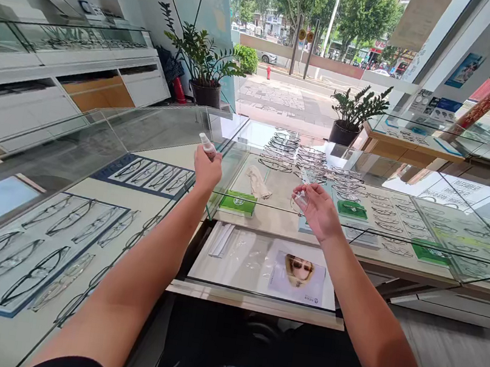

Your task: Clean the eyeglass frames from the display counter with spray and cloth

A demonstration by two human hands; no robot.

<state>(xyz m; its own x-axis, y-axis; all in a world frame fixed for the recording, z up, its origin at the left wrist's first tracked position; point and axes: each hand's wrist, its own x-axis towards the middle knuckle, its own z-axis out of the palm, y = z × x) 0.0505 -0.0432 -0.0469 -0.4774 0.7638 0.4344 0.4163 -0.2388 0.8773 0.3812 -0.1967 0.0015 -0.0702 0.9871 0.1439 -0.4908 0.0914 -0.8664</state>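
My left hand [207, 170] is wrapped around a small white spray bottle [207, 142], whose nozzle sticks up above the fingers over the glass counter. To the right, my right hand [321, 212] pinches a pair of eyeglasses [300, 198] with clear lenses; its thin frame is hard to make out against the counter. Between the two hands a crumpled cream cloth [257, 182] lies on the glass. Below the cloth is a green box [237, 203] with a white emblem.
An open drawer [231, 273] in front of me holds a packet [297, 277] with a sunglasses picture. Trays of eyeglass frames [34, 238] fill the left case, and rows of frames [280, 149] stand ahead. Potted plants [347, 116] flank the doorway beyond.
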